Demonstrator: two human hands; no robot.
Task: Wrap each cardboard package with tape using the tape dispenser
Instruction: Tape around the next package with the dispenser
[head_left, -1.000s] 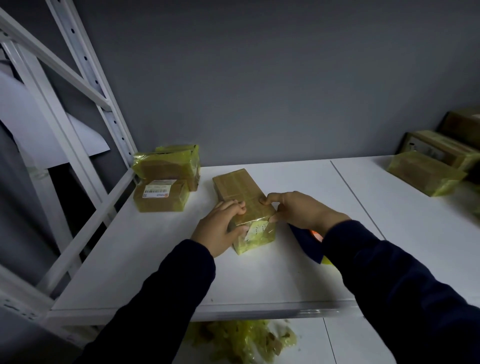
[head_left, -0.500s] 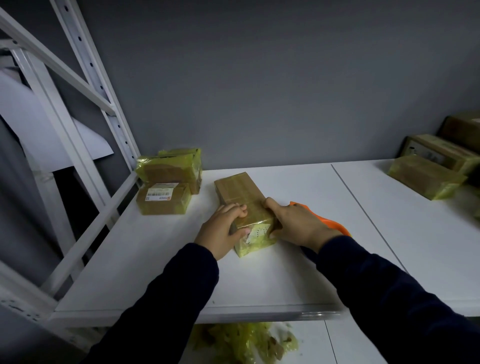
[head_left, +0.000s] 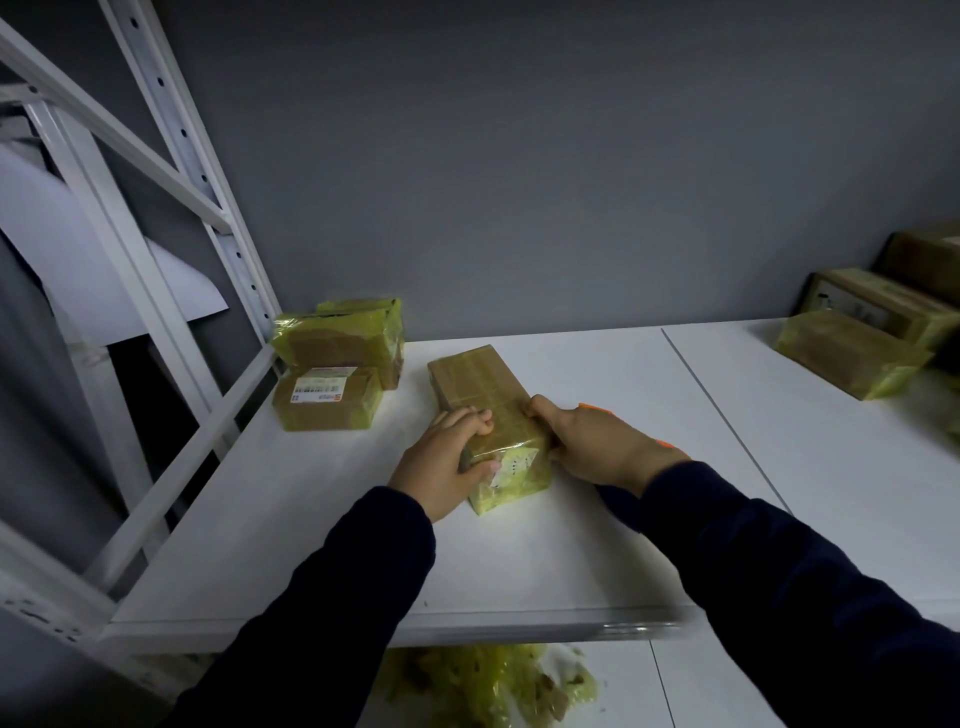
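Note:
A long cardboard package (head_left: 478, 384) lies on the white shelf (head_left: 311, 530), its near end covered in yellowish tape. My left hand (head_left: 441, 462) grips that near end from the left, fingers curled over the top and thumb on the end face. My right hand (head_left: 597, 441) is against the package's right side, thumb on its top edge, curled round the orange tape dispenser (head_left: 589, 407). Only thin orange edges of the dispenser show behind the hand.
Two taped packages are stacked at the back left (head_left: 337, 343), with a labelled one (head_left: 327, 397) in front. More packages (head_left: 847, 358) sit at the far right. The white rack's post (head_left: 171, 130) rises on the left. Crumpled yellow tape (head_left: 493, 680) lies below the shelf.
My right hand slid from the package's top edge down onto its right side, and the orange dispenser came up behind it. My left hand kept its grip.

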